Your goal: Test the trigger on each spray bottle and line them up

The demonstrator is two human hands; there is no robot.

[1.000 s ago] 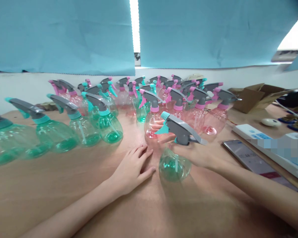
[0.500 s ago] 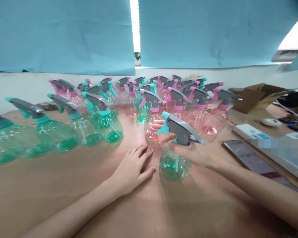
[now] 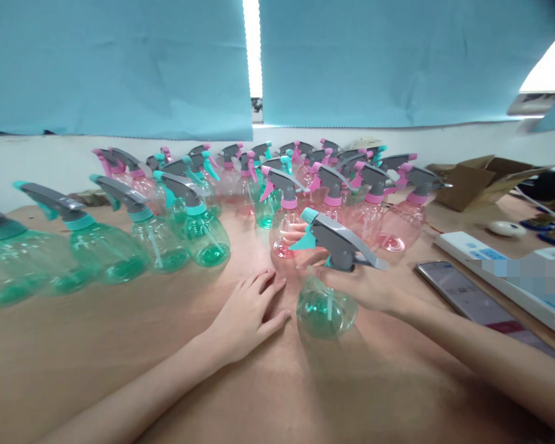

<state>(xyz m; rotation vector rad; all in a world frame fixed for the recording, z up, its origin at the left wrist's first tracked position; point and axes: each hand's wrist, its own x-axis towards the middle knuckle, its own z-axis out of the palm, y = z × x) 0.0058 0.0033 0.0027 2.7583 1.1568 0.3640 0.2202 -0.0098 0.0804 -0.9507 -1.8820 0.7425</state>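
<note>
My right hand [image 3: 351, 285] is wrapped round the neck of a green spray bottle [image 3: 326, 311], just under its grey and turquoise trigger head. The bottle stands nearly upright and its nozzle points left. Some of my right fingers are hidden behind it. My left hand [image 3: 250, 311] rests flat on the wooden table [image 3: 176, 382], fingers spread, holding nothing, a little left of that bottle. Behind my right fingertips stands a pink spray bottle [image 3: 282, 231]. Another green spray bottle [image 3: 206, 240] is beyond my left hand.
More green spray bottles [image 3: 106, 253] line the left side; pink ones [image 3: 400, 225] crowd the back. At the right lie a phone [image 3: 481, 308], a white power strip [image 3: 472, 246] and a white mouse-like object [image 3: 505, 229]. A cardboard box [image 3: 472, 179] sits behind them.
</note>
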